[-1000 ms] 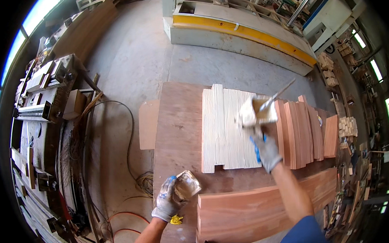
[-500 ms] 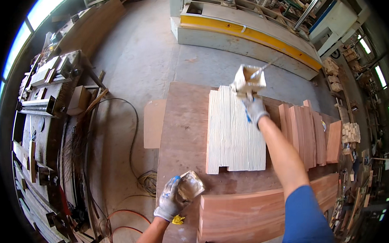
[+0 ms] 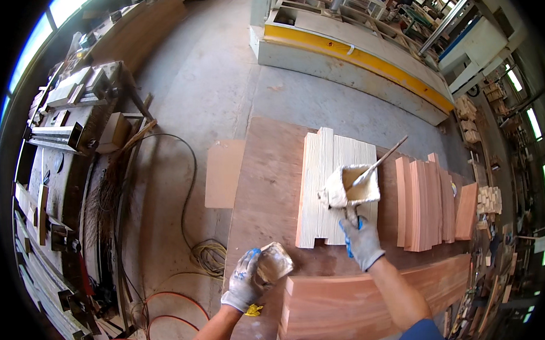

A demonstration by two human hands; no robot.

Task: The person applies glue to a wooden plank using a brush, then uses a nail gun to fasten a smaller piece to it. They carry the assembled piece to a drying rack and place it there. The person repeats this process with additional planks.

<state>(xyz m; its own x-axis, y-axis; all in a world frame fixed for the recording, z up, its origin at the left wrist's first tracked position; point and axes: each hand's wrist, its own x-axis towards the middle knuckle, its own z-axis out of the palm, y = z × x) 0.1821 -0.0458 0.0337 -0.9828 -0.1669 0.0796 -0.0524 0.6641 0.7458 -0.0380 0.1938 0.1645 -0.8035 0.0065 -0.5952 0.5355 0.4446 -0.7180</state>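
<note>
My right hand, in a grey glove with blue patches, is closed round the short handle of a square glue pot. Cream paste coats the pot, and a thin stick leans out of it. Beneath the pot lies a row of wood strips, their tops covered in ridged white glue. My left hand, gloved too, grips a small square tray crusted with dried paste, low at the table's left side. A crumpled yellow scrap sits by its wrist.
The brown table carries unglued reddish strips at right and a thick curved wood block in front. A workbench with metal bars stands left, with cables and an orange hose on the floor. A yellow-striped machine is beyond.
My right hand has drawn the glue pot back toward me, from the far edge of the strips to above their middle. My left hand has stayed nearly in place with the tray.
</note>
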